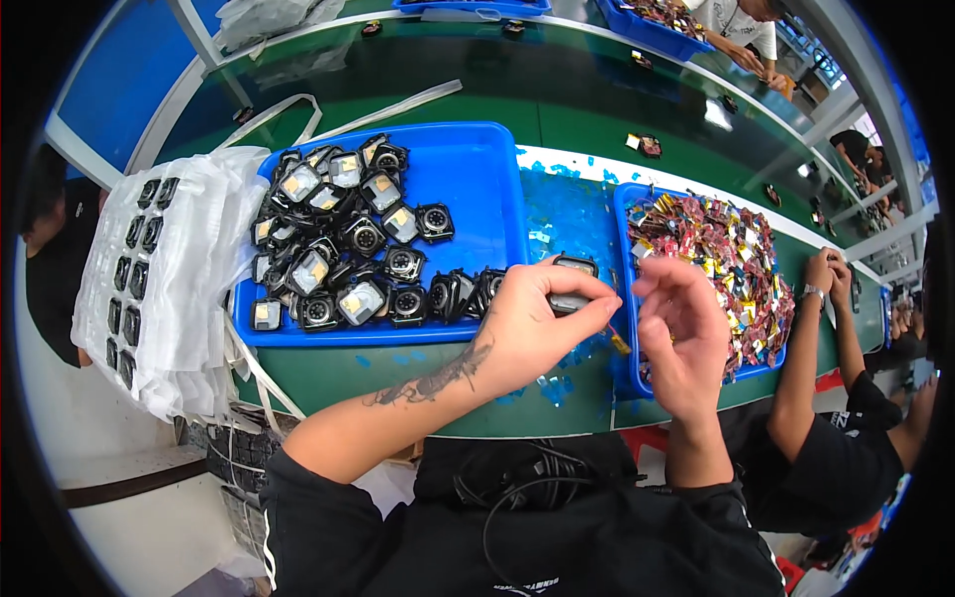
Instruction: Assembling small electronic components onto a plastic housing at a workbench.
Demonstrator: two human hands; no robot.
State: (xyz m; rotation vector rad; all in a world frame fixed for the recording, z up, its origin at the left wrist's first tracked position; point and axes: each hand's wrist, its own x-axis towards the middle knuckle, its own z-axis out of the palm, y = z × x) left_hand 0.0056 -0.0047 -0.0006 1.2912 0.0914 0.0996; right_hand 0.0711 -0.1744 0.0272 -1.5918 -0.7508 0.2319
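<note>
My left hand is closed around a black smartwatch case, thumb and forefinger pinching it. The fingers cover much of the case, so only its dark rim and a grey part show. Just right of it, my right hand is raised with curled fingers and the thumb apart, and nothing shows between them. It hovers over the left edge of a blue tray heaped with small reddish-brown and yellow electronic parts. Behind my left forearm, a larger blue tray holds many black watch cases.
At the left stands a stack of white plastic trays with watch cases in the top one. Blue film scraps litter the green bench. A co-worker's hands are close on the right. Beyond runs a green conveyor belt carrying scattered parts.
</note>
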